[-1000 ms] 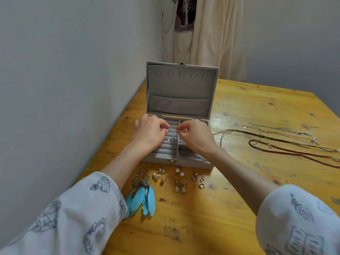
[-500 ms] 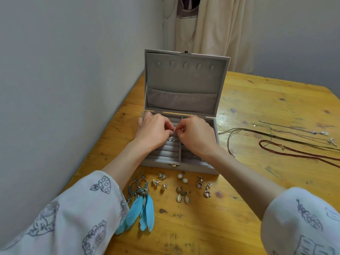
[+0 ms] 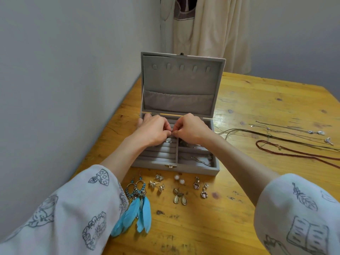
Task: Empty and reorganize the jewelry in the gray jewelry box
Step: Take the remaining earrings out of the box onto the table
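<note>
A yellow wooden desk [image 3: 239, 227] stands against a pale wall [image 3: 64, 80], with a cream garment [image 3: 211, 34] hanging behind its far edge.

Left hand [image 3: 152, 130] and right hand [image 3: 191, 128] meet over the rear of the gray jewelry box [image 3: 193, 171], fingertips touching at the middle divider. Both sets of fingers are curled in a pinch; whatever they pinch is too small to identify. Both hands are inside the outline of the open tray, above the ring rolls on the left and the compartments on the right.

The box sits directly ahead, lid [image 3: 181, 85] upright and open, its clasp facing the person. Small rings [image 3: 168, 141] sit in the ring rolls just below the left hand. A thin chain [image 3: 197, 160] lies in the front right compartment.

In front of the box, on the desk: blue feather earrings [image 3: 137, 208], small gold studs [image 3: 156, 185], pearl studs [image 3: 179, 179], teardrop earrings [image 3: 179, 197] and heart-shaped drop earrings [image 3: 200, 188], all apart from the hands.

To the right, well clear of the box, lie thin cord necklaces [image 3: 276, 134] and a red beaded necklace [image 3: 294, 153].

Printed white sleeves [image 3: 298, 214] cover both forearms.
</note>
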The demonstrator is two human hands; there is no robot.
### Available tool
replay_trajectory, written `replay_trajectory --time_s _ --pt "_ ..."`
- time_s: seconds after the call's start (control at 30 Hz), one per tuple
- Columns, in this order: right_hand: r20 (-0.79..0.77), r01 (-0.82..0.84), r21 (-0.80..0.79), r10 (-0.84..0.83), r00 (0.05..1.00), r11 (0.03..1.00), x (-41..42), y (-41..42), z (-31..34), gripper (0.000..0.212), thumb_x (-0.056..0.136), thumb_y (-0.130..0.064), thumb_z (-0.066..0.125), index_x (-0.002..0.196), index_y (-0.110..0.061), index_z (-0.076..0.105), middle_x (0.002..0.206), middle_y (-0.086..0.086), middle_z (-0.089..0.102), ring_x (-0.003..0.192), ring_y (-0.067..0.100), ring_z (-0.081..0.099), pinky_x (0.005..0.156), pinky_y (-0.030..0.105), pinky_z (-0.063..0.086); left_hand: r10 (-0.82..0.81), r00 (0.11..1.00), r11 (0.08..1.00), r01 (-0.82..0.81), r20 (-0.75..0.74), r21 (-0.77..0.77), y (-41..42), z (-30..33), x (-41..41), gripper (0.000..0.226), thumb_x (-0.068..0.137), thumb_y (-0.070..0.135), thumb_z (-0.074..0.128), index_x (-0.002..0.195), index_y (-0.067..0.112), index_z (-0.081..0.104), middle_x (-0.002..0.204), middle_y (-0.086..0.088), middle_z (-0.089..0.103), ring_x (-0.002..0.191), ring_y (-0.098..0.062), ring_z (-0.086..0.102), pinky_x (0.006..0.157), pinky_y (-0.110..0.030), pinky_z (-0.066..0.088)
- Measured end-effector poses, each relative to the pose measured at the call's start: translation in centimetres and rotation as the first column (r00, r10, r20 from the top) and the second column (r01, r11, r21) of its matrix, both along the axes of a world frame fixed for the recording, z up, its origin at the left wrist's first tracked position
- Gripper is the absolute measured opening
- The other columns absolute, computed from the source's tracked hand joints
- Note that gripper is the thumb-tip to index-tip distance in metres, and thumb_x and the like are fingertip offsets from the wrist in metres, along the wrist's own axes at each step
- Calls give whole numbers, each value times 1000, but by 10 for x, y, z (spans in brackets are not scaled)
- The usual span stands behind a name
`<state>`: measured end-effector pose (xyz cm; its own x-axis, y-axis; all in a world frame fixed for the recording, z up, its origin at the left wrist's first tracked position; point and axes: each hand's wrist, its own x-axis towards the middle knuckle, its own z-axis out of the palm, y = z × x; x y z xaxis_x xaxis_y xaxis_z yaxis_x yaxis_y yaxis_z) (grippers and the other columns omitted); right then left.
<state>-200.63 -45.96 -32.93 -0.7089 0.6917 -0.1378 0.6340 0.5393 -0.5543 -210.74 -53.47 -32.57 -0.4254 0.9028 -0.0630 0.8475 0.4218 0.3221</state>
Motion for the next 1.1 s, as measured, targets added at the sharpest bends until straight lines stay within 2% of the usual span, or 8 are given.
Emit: replay_trajectory --time_s 0.17,0.23,0.33,0.47,0.63,0.8,0.93,1.1 --pt "-21 -38 4 38 999 999 3 -2 0 9 87 -21 56 88 -16 63 92 5 65 86 21 60 80 38 52 -4 999 1000 3 -35 -25 -7 0 7 9 93 30 50 97 26 58 116 -2 55 120 -23 34 93 -37 28" --pt "-67 -54 -47 51 996 997 6 -4 3 10 89 -18 54 86 -13 62 82 4 62 75 15 56 69 29 50 18 999 1000 -18 -29 -4 -12 2 10 7 93 29 51 94 25 56 116 -2 56 119 -23 35 94 -38 28" --pt "-161 -50 -104 33 986 993 15 -13 10 15 89 -14 52 79 -10 61 66 0 55 59 8 48 54 20 38 26 999 999 -25 -23 38 -24 11 16 3 93 27 50 91 25 52 117 -2 54 118 -22 36 95 -38 28" --pt "-238 -46 -100 20 971 994 41 -36 16 12 90 -16 52 81 -12 59 66 -5 53 59 5 46 54 18 35 -11 1000 994 11 4 112 -54 19 36 3 94 27 45 92 27 47 116 1 50 117 -19 34 96 -36 25" --pt "-229 -56 -23 50 972 998 88 -71 20 13 89 -14 53 76 -15 58 62 -11 50 55 2 44 49 12 35 -66 996 985 56 54 163 -90 17 70 3 93 28 47 91 28 47 104 6 45 113 -16 34 98 -33 27" --pt "-179 -23 37 29 983 999 125 -97 4 10 88 -16 56 79 -19 56 83 -3 50 66 3 42 59 15 34 -89 994 977 75 61 199 -110 3 105 7 92 29 49 94 25 55 99 8 45 108 -15 35 94 -30 28" --pt "-123 10 85 0 992 996 142 -111 -15 4 88 -21 56 84 -21 57 82 -11 44 72 7 43 60 16 32 -117 993 985 120 -31 125 -119 -14 126 14 93 30 47 103 24 56 112 6 48 110 -13 34 97 -30 27" --pt "-91 -17 122 28 995 992 148 -117 -22 8 89 -20 55 92 -17 62 89 -7 45 82 9 43 68 17 33 -131 990 985 135 -49 106 -117 -23 135 14 93 29 47 103 24 55 115 4 48 112 -14 33 100 -31 26"
